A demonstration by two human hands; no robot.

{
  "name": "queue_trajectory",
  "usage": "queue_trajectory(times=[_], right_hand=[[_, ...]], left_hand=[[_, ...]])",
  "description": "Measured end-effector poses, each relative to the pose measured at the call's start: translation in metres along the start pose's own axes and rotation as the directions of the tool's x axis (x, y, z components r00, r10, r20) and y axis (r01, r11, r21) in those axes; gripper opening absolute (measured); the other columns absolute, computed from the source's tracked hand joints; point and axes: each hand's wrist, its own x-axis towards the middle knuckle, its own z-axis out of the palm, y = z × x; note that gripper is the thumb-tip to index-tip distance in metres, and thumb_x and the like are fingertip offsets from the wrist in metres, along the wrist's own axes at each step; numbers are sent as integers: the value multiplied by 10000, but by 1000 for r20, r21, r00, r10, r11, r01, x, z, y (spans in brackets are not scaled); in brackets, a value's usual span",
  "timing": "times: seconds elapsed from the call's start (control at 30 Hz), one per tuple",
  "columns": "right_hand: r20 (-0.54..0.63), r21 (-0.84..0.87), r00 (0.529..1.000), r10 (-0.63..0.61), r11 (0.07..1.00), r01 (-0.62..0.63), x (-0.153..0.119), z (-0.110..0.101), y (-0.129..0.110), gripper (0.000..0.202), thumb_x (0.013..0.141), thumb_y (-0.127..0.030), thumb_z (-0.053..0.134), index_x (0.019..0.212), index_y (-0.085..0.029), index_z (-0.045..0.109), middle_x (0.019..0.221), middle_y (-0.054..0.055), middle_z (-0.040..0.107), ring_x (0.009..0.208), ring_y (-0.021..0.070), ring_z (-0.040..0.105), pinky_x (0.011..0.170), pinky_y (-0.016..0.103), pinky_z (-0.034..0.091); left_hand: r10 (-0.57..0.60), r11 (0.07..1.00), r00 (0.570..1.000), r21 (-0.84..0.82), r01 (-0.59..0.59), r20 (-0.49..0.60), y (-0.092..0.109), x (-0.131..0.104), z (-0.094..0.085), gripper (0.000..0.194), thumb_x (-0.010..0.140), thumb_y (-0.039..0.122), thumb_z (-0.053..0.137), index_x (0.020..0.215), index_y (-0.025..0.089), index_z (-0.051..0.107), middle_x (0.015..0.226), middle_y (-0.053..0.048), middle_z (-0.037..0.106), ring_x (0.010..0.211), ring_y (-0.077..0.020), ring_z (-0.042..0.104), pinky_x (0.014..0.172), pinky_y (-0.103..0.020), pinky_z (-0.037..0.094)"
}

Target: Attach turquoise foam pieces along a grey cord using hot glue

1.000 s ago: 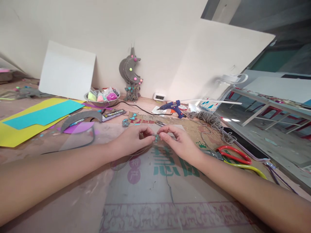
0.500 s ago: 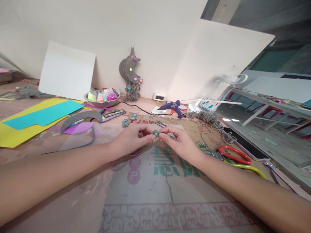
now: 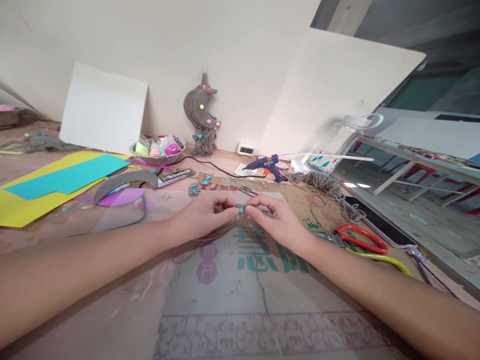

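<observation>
Between my two hands, above the plastic-covered cardboard (image 3: 232, 295), is a small grey and teal piece (image 3: 241, 210). My left hand (image 3: 204, 215) pinches its left side between thumb and fingers. From the right, my right hand (image 3: 275, 217) grips the other side with thumb and forefinger. Thin grey cord (image 3: 187, 252) trails below my left hand onto the plastic. Similar grey and teal pieces (image 3: 194, 189) lie just beyond my left hand, and a small metal tool (image 3: 248, 191) lies beyond the held piece.
A blue glue gun (image 3: 267, 164), a coil of grey cord (image 3: 322, 186), red and yellow handled scissors (image 3: 362, 240) and a phone (image 3: 378, 222) sit at right. Grey moon ornament (image 3: 200, 107) stands by the wall. Left are a bowl (image 3: 159, 157) and coloured sheets (image 3: 67, 177).
The small piece between my fingertips has turned slightly and shows more teal. My hands stay nearly where they were.
</observation>
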Motion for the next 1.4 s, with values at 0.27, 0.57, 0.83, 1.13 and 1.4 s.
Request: queue_trajectory(times=[0.27,0.57,0.83,1.13,1.4], right_hand=[[-39,54,998,-48,997,50,0,2,6,144,819,-312,544,833,-173,578,768,8,598,724,128,549,672,238,434],[-68,43,996,-57,997,60,1,2,5,99,799,-269,563,789,-171,571,738,3,596,690,121,551,655,236,447],[-37,-44,992,-124,991,123,0,3,2,122,797,-276,578,735,-178,614,716,1,627,673,121,556,650,230,431],[-47,-77,991,-125,990,121,-1,2,-2,117,793,-279,576,734,-185,612,739,12,650,686,134,579,647,241,447],[-10,-76,993,-121,990,120,0,4,5,110,794,-290,580,799,-188,619,782,16,645,740,138,581,693,249,452]], left_hand=[[31,999,997,29,-29,-67,5,0,-2,182,811,297,501,753,159,605,675,32,573,602,-94,490,560,-201,372],[25,999,993,28,-22,-114,3,-2,0,221,797,347,546,913,174,618,853,-10,632,725,-136,559,654,-246,421],[168,978,978,145,-150,-126,3,-4,-1,161,810,319,534,854,201,634,863,6,640,855,-155,554,761,-270,410],[114,981,985,170,-91,-128,8,-4,0,152,795,294,526,760,187,629,782,12,637,802,-159,555,708,-270,402],[60,992,991,115,-46,-121,7,-2,-3,159,797,297,534,759,169,620,768,8,622,788,-149,562,721,-257,411]])
